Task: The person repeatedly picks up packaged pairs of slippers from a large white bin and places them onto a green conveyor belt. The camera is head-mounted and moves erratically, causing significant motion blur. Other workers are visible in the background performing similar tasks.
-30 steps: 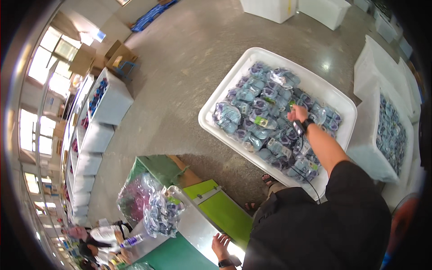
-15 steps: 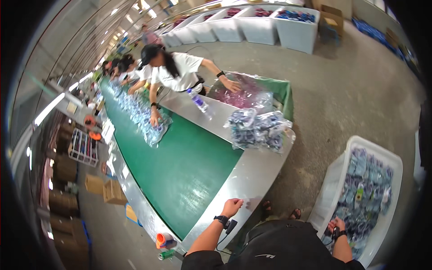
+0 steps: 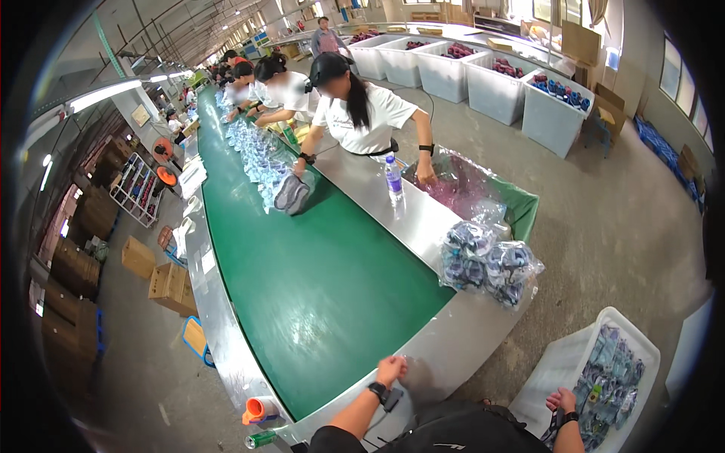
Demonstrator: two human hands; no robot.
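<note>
My left hand (image 3: 392, 370), fingers curled in, is above the metal end plate (image 3: 483, 332) of a green conveyor belt (image 3: 325, 279). I see nothing in it. My right hand (image 3: 561, 401), loosely closed with no visible object, hangs by the near side of a white plastic bin (image 3: 555, 370). Inside the bin lie many bagged blue-grey shoes (image 3: 604, 385). A pile of clear-bagged shoes (image 3: 491, 260) sits at the plate's far right corner. Across the belt, a co-worker (image 3: 362, 113) has one hand on a bagged grey shoe (image 3: 291, 193) and the other in a plastic-lined container (image 3: 521, 208).
A water bottle (image 3: 393, 180) stands on the metal ledge. An orange cup (image 3: 259, 410) and a green can (image 3: 261, 439) are at the belt's near left corner. Bagged items (image 3: 253, 147) line the belt. Large white bins (image 3: 555, 113) stand behind; cartons (image 3: 172, 287) lie left.
My view has tilted up and shifted. The co-worker's far hand has reached deeper into the lined container; a grey bagged shoe now shows at the other. My hands keep nearly the same pose.
</note>
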